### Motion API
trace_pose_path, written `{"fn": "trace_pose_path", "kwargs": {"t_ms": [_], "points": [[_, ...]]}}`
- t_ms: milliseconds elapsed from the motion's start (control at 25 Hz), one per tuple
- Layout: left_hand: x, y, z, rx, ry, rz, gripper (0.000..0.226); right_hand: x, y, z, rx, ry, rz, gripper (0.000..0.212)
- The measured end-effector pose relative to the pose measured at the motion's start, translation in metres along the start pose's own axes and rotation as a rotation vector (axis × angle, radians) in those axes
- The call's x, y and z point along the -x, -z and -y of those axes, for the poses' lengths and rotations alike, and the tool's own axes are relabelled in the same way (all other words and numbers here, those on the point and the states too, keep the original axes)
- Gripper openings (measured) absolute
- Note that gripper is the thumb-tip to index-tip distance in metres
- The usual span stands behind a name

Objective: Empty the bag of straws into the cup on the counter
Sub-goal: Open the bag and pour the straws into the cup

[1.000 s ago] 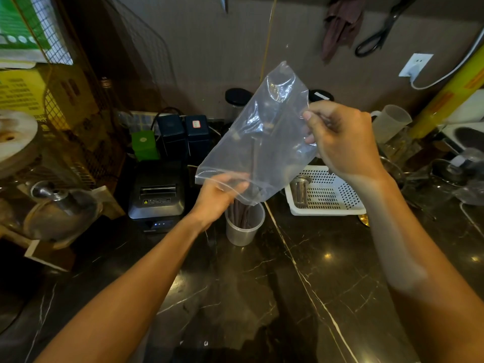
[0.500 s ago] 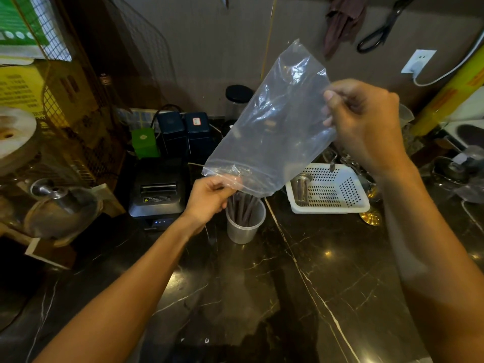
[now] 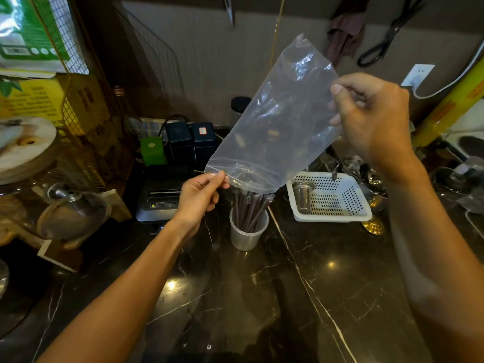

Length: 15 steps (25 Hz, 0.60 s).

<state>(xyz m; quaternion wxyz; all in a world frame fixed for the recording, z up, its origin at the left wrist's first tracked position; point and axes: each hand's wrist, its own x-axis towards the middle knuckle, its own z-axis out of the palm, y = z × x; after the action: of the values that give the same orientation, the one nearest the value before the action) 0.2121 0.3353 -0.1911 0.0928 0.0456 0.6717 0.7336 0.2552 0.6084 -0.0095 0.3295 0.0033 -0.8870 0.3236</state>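
A clear zip bag [image 3: 277, 121] hangs mouth-down over a translucent plastic cup [image 3: 246, 238] on the dark marble counter [image 3: 301, 297]. Several dark brown straws [image 3: 250, 208] stand in the cup, their tops just under the bag's mouth. My left hand [image 3: 200, 197] pinches the bag's zip edge at its lower left corner. My right hand [image 3: 372, 119] grips the bag's upper right edge, held higher. The bag looks empty.
A white perforated basket [image 3: 337, 205] holding a small metal cup [image 3: 302, 196] sits right of the cup. A receipt printer [image 3: 159, 197] and dark boxes stand behind on the left, with a glass-domed stand [image 3: 70, 210] at far left. Utensils clutter the right.
Both hands lifted the bag up off the cup. The straws that were partly inside the bag now stand fully in the cup, below its mouth.
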Motion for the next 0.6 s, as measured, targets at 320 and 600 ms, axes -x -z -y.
{"fn": "trace_pose_path", "kwargs": {"t_ms": [320,600], "points": [[-0.002,-0.016,-0.029,-0.019,-0.128,-0.008,0.026,0.006,0.030,0.003,-0.033,-0.064,-0.094,0.020],[0.000,-0.061,-0.044,0.075,-0.125,0.064,0.039,0.044,0.075,-0.041,-0.142,-0.403,-0.068,0.018]]}}
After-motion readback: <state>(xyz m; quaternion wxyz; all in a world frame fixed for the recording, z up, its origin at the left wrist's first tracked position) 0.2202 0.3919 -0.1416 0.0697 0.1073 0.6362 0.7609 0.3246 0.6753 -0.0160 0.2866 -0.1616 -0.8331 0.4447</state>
